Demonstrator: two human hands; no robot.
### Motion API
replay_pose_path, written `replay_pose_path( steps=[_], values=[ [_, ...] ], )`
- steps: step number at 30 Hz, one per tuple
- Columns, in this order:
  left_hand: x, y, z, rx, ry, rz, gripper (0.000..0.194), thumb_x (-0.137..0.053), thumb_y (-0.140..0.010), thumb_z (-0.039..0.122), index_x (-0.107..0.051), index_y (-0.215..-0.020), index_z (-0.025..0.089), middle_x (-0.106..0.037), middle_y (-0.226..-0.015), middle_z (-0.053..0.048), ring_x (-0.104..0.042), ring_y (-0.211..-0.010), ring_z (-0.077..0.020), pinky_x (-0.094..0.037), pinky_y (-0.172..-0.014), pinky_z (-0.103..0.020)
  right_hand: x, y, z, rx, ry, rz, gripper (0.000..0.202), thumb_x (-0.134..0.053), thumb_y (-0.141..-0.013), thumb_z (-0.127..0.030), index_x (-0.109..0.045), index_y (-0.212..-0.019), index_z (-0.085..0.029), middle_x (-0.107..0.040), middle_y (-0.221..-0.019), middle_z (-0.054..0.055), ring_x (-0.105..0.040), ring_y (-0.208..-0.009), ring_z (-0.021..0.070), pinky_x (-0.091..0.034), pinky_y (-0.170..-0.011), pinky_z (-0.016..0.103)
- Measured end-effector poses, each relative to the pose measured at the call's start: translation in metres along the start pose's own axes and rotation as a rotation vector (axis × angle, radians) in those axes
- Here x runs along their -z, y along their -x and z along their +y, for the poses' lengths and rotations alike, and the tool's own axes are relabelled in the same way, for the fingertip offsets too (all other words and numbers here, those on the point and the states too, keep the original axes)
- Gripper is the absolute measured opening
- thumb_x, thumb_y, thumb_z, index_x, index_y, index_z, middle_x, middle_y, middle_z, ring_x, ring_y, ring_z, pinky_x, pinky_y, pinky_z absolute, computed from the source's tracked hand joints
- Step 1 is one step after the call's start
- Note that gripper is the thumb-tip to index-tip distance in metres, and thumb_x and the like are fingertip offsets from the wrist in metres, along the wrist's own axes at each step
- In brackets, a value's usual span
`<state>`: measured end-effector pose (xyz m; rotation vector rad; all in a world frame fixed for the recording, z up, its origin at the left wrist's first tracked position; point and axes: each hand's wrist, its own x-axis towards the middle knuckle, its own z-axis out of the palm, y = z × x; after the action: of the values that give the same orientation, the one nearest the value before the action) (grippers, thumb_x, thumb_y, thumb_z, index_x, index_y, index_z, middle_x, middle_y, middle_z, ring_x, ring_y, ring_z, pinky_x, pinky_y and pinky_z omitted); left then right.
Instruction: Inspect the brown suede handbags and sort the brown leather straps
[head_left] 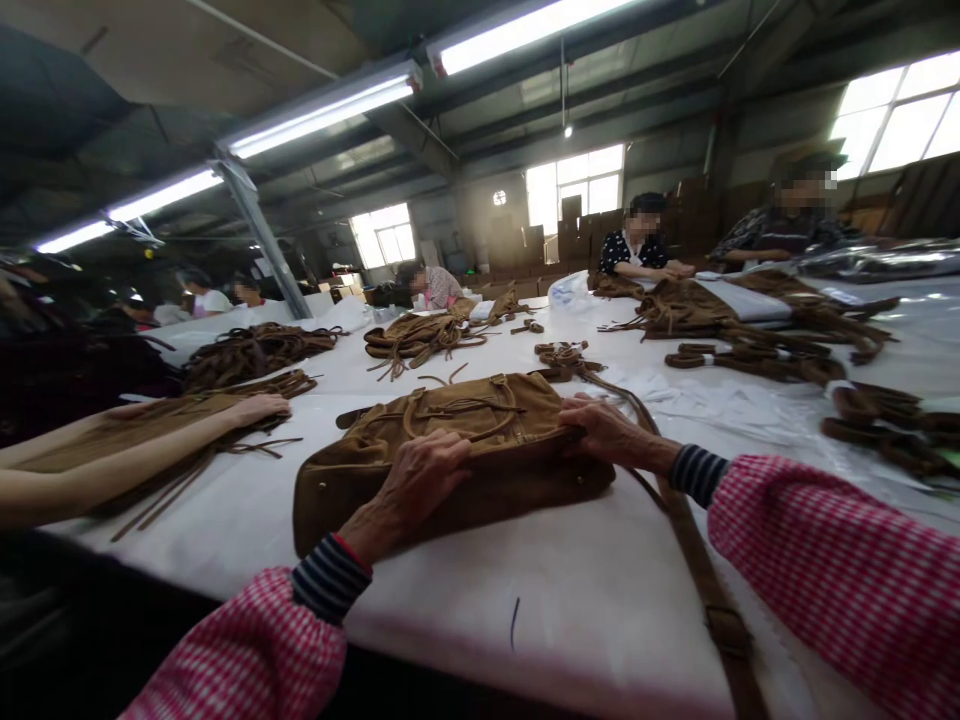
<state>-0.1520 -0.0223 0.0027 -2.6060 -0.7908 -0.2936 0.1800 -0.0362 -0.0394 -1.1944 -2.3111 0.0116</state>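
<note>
A brown handbag (480, 490) lies on its side on the white-covered table, its dark base with small metal studs turned towards me. My left hand (424, 480) is closed on the bag near the middle of its base edge, just below a carry handle (412, 412). At the bag's right end, my right hand (611, 435) pinches the edge near the base corner; its fingertips are partly hidden. A long brown shoulder strap (694, 555) with a buckle runs from behind my right wrist down to the table's front.
On the left, another person's arms (187, 440) rest on a flat brown bag. Brown bags (416, 335) and bundled straps (765, 360) lie farther back, near clear plastic sheeting (690, 400). Several people sit across the table (585, 580). A dark thread (514, 622) lies in front.
</note>
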Motion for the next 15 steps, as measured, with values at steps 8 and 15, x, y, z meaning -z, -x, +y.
replay_pose_path(
  steps=[8,15],
  values=[
    [-0.034,0.043,0.022,-0.182,-0.124,0.255,0.023,-0.051,-0.097,0.004,-0.057,-0.081,0.020,-0.058,-0.078,-0.002,-0.050,-0.076,-0.0220,-0.035,-0.070,-0.038,-0.020,0.031,-0.017,0.397,0.465,0.201,0.023,-0.047,-0.102,-0.011,-0.065,-0.088,-0.016,-0.064,-0.095,0.010,-0.050,-0.090,0.0227,-0.042,-0.075,0.034],
    [-0.039,0.042,0.028,-0.015,-0.114,0.146,0.034,-0.062,-0.099,0.029,-0.058,-0.132,0.024,-0.065,-0.097,-0.004,-0.058,-0.091,-0.0238,-0.041,-0.076,-0.038,-0.020,0.043,-0.016,0.280,0.293,0.164,0.024,-0.047,-0.100,-0.009,-0.066,-0.112,-0.018,-0.066,-0.102,0.009,-0.058,-0.096,0.0219,-0.053,-0.082,0.035]
  ],
)
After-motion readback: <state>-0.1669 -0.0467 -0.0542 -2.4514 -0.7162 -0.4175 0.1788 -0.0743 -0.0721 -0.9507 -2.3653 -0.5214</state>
